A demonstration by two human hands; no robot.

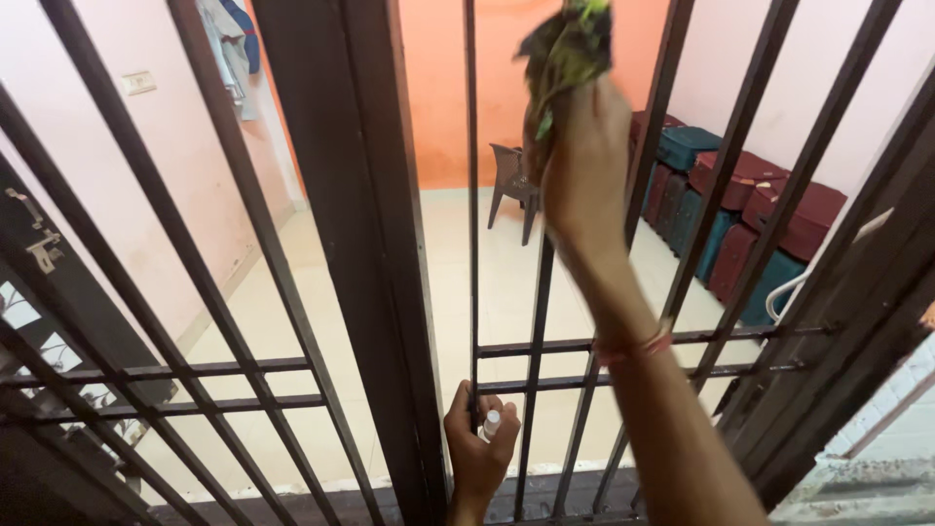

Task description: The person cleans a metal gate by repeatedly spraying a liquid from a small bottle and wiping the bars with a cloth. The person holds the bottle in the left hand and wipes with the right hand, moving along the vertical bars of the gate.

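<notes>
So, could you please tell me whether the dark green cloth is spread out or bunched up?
Bunched up: the dark green cloth is crumpled in the right hand against a bar.

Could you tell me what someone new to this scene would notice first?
The dark metal gate of slanting bars fills the view. The right hand is raised high against a bar, its grip closed on a crumpled green cloth. Low at the centre, the left hand wraps a thin bar while holding a small white bottle; beyond the gate, red and teal suitcases line the right wall.
</notes>
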